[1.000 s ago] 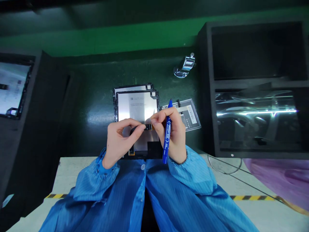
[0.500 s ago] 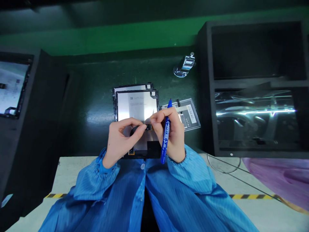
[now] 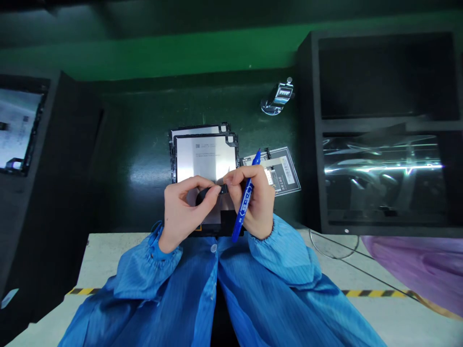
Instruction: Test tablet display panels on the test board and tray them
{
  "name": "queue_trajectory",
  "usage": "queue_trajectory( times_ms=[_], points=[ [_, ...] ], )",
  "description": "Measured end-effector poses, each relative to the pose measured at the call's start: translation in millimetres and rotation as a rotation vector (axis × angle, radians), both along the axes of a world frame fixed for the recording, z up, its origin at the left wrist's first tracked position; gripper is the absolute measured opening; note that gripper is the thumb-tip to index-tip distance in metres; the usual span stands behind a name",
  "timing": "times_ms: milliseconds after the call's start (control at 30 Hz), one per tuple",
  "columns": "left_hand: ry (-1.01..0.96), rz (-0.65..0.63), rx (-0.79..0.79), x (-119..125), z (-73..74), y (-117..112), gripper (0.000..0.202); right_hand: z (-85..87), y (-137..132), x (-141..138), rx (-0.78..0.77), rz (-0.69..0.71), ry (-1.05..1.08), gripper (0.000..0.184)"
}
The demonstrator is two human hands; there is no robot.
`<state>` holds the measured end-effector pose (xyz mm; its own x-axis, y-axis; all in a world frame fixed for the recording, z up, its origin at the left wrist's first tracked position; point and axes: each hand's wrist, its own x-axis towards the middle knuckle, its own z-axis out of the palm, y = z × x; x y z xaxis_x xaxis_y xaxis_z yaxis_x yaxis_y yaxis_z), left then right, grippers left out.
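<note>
A silver-backed display panel (image 3: 202, 161) with a black frame lies in front of me, on top of a second panel (image 3: 197, 129) that shows at its far edge. My left hand (image 3: 186, 205) pinches a black flex cable (image 3: 223, 189) between thumb and forefinger, just above the panel. Close to the cable's other end, the thumb and forefinger of my right hand (image 3: 255, 197) are pressed together; whether they grip the cable is hidden. A blue marker pen (image 3: 246, 200) rests tilted in the right hand, its dark tip pointing away from me.
Right of the panels lies a printed card (image 3: 287, 171) with a label. A chrome tally counter (image 3: 278, 98) stands farther back. Black shelf boxes flank the bench: the right one (image 3: 318, 130) holds clear film, the left one (image 3: 54, 193) another panel. Purple cloth (image 3: 419, 270) shows at right.
The pen has tipped further over, its rear end swinging left. My right hand has shifted slightly left, while my left hand keeps its pinch on the cable.
</note>
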<state>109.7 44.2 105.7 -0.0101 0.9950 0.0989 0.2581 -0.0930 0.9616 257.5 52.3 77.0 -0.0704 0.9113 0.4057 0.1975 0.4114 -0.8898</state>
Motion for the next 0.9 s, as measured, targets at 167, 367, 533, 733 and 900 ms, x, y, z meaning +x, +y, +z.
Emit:
queue_trajectory(
  times_ms=[167, 367, 533, 733, 900],
  points=[
    [0.034, 0.029, 0.038, 3.3, -3.0, -2.5, 0.013, -4.3, -0.6, -0.3, 0.058, -0.031, -0.039, 0.010],
    [0.039, 0.033, 0.052, 5.2, -5.4, -3.8, 0.013, -10.5, 0.5, -0.1, 0.113, -0.022, -0.095, 0.013],
    [0.072, 0.030, 0.067, 6.1, -6.0, -3.6, 0.013, -11.3, 2.4, -1.5, 0.121, 0.017, -0.115, 0.018],
    [0.087, 0.009, 0.090, 8.6, -4.7, -5.1, 0.015, -15.9, 2.3, -2.6, 0.148, 0.027, -0.149, 0.021],
    [0.133, 0.008, 0.088, 10.1, -5.4, -4.1, 0.014, -21.8, 1.8, -9.8, 0.226, -0.089, -0.039, 0.022]
  ],
)
